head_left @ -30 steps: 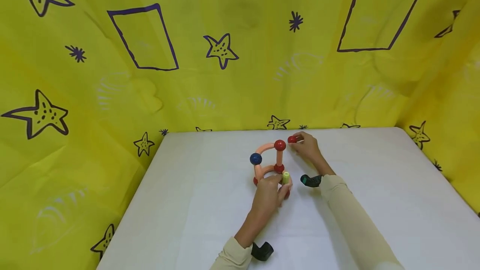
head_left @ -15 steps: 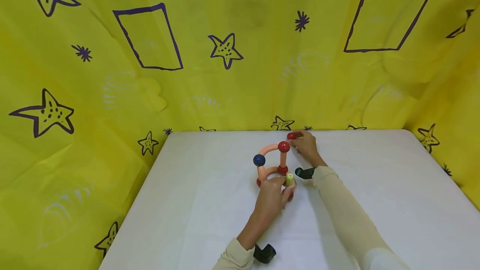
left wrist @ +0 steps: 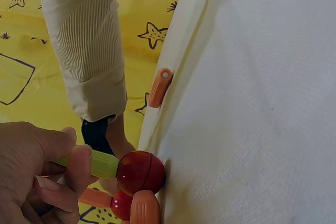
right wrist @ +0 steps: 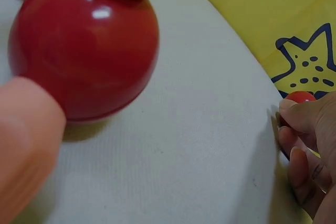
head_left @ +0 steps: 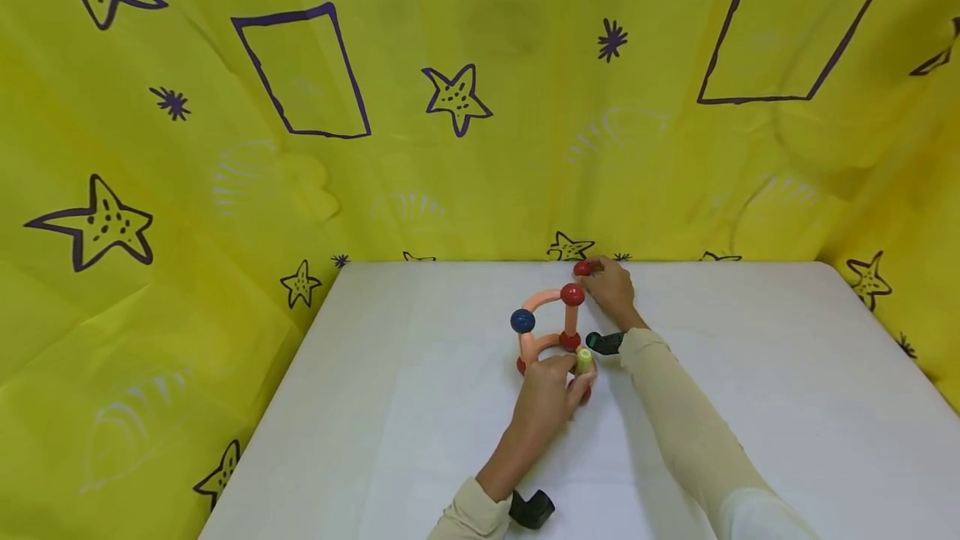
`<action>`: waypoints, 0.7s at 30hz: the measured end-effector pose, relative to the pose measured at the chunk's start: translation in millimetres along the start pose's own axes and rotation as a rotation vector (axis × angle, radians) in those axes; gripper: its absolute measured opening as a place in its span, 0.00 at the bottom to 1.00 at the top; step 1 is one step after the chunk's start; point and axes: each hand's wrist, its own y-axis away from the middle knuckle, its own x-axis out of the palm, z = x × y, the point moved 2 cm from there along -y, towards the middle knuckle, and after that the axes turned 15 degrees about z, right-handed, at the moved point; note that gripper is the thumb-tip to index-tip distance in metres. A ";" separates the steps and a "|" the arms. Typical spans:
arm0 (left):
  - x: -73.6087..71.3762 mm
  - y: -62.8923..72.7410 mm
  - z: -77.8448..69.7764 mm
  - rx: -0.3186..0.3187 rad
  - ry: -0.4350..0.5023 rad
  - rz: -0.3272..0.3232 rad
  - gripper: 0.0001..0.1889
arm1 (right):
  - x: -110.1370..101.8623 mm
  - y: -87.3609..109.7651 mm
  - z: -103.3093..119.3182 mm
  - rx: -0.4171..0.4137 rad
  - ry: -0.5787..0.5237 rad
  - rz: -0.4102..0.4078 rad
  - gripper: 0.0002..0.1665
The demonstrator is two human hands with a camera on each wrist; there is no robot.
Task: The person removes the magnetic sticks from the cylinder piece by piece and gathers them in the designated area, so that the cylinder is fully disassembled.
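Note:
A frame of peach-coloured rods with red balls [head_left: 572, 294] and a blue ball [head_left: 522, 321] stands on the table. My left hand [head_left: 543, 400] pinches an upright light green rod [head_left: 584, 359] at the frame's near right corner; in the left wrist view its end meets a red ball [left wrist: 140, 173]. Behind the frame, close to the table's far edge, my right hand [head_left: 611, 288] pinches a separate red ball [head_left: 582, 268] between thumb and fingers. The right wrist view shows one red frame ball [right wrist: 84, 45] very near, with peach rods joined to it.
The white table [head_left: 375, 407] is backed by a yellow sheet [head_left: 517, 173] with drawn stars and boxes. A loose orange rod [left wrist: 160, 87] lies near the table's edge in the left wrist view. Dark wrist mounts [head_left: 531, 509] sit under both cuffs.
My right hand has moved slightly toward the table's far edge with the red ball. My left hand keeps its grip on the green rod. The head view has shifted a little.

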 end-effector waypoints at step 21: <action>-1.0 0.0 0.3 0.021 -0.014 -0.010 0.11 | -5.8 5.8 -0.4 -0.044 0.000 0.051 0.34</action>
